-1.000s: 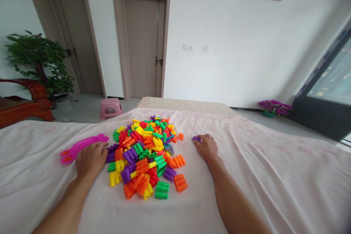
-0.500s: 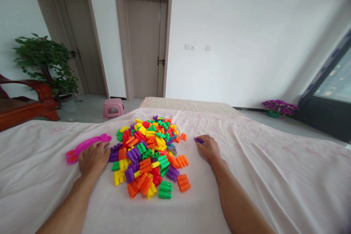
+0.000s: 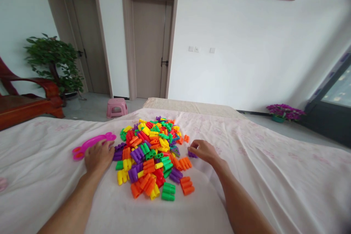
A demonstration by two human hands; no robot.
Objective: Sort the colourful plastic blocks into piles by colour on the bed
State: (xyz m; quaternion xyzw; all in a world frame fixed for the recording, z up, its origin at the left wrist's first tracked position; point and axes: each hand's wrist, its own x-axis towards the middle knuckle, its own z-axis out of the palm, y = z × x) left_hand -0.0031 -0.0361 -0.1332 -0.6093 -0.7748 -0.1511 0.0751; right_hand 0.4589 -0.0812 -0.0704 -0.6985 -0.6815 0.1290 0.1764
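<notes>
A heap of plastic blocks point(image 3: 149, 150) in red, yellow, green, orange and purple lies on the cloth. At its left edge my left hand point(image 3: 99, 154) rests palm down, fingers apart, beside dark purple blocks and over the end of a pink plastic piece point(image 3: 94, 140). To the right of the heap, my right hand point(image 3: 203, 150) has its fingers curled at a purple block point(image 3: 192, 154) on the cloth. The fingertips partly hide that block, and whether they grip it is unclear.
A pale floral cloth point(image 3: 263, 175) covers the surface. Beyond it are a pink stool point(image 3: 117, 108), a wooden armchair point(image 3: 33, 95), a leafy plant point(image 3: 55, 62) and purple flowers point(image 3: 285, 111). Single orange blocks point(image 3: 187, 185) lie near the heap's right side.
My right hand has moved slightly left and nearer to the heap, and the purple block is now at a lower spot beside it. The whole view has shifted a little.
</notes>
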